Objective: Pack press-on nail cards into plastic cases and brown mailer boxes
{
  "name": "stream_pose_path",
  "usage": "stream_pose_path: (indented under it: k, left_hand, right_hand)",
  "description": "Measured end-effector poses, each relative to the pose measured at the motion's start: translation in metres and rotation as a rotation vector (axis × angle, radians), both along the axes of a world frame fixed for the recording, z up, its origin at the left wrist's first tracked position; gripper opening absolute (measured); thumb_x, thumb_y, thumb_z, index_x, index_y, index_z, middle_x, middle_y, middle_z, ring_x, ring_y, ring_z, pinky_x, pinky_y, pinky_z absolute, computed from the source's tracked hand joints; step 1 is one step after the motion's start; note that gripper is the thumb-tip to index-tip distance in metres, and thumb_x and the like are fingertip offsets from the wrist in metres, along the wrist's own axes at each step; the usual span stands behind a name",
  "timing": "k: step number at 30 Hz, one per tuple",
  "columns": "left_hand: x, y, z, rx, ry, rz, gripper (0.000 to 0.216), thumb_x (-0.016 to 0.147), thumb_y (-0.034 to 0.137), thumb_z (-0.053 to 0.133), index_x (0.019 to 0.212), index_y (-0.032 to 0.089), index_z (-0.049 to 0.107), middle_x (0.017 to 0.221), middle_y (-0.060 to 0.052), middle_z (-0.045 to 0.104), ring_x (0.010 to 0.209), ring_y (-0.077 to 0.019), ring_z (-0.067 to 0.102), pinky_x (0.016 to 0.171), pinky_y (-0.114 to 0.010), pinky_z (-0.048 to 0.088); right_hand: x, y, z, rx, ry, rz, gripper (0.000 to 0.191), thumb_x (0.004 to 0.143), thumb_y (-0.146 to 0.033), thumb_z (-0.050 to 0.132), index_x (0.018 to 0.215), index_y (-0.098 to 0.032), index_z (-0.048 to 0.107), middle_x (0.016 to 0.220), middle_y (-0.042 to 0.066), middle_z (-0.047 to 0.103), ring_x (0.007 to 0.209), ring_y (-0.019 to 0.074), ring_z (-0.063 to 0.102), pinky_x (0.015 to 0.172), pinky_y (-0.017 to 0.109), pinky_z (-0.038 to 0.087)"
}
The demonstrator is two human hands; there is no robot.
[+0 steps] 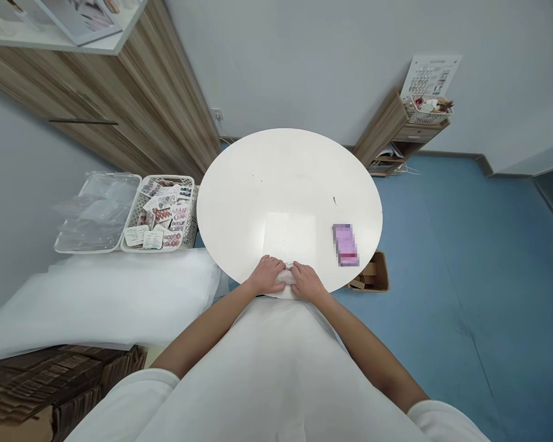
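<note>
At the near edge of the round white table (pixel 239 184), both hands grip a small whitish, partly see-through wrapped bundle (pixel 286 277). My left hand (pixel 268 275) closes on its left end, and my right hand (pixel 306 281) on its right end. The fingers curl over the top, and what lies inside the bundle cannot be made out. Just beyond the fingers, a thin pale square sheet (pixel 289 236) lies flat on the tabletop. A blurred pink-purple thing (pixel 345 244) rests to the right of my right hand.
On the left stand a white basket of carded jewellery-like pieces (pixel 161 215) and a tray of clear plastic bags (pixel 101 212). White foam sheets (pixel 115 294) are stacked nearer, above folded brown cardboard (pixel 41 387). A cardboard box (pixel 375 273) sits below the table's right edge.
</note>
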State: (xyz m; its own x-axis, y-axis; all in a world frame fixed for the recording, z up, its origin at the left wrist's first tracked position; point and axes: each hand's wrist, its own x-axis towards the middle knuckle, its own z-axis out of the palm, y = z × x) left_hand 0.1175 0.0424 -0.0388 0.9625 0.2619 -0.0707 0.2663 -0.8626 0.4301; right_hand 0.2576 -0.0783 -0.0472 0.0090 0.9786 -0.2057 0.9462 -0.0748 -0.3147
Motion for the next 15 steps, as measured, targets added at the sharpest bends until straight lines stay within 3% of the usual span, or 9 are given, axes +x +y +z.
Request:
stream_pose_path:
  k: [4,8,10,15]
  left_hand:
    - [-0.002,-0.004,0.002,0.006,-0.01,0.096,0.036,0.074,0.037,0.047,0.106,0.022,0.049,0.105,-0.007,0.055,0.102,-0.0224,0.046,0.093,-0.039,0.027]
    - [-0.007,-0.015,0.008,0.103,-0.062,0.188,0.054,0.076,0.044,0.045,0.122,0.018,0.04,0.129,-0.013,0.041,0.121,-0.0288,0.031,0.098,-0.045,0.016]
    - [-0.01,-0.021,0.01,0.139,-0.091,0.166,0.055,0.076,0.045,0.045,0.124,0.019,0.039,0.132,-0.013,0.038,0.123,-0.0301,0.028,0.099,-0.046,0.013]
    - [-0.012,-0.028,0.006,0.142,-0.092,0.056,0.03,0.08,0.023,0.043,0.109,0.028,0.051,0.116,-0.005,0.056,0.115,-0.0237,0.041,0.098,-0.045,0.016]
  right_hand:
    - [0.002,0.006,0.004,-0.028,-0.02,0.013,0.035,0.071,-0.02,0.046,0.106,-0.015,0.044,0.11,0.012,0.048,0.095,0.0227,0.046,0.08,0.035,0.037]
    - [0.001,0.008,0.007,-0.057,-0.044,0.007,0.034,0.072,-0.023,0.048,0.104,-0.016,0.043,0.105,0.011,0.049,0.09,0.0227,0.046,0.077,0.034,0.037]
    - [0.0,0.008,0.007,-0.061,-0.038,-0.006,0.036,0.071,-0.024,0.05,0.105,-0.016,0.042,0.105,0.01,0.049,0.09,0.0227,0.045,0.077,0.034,0.037]
    - [0.001,0.01,0.006,-0.073,-0.02,-0.012,0.034,0.069,-0.021,0.049,0.103,-0.016,0.043,0.103,0.009,0.05,0.088,0.0224,0.045,0.076,0.034,0.038]
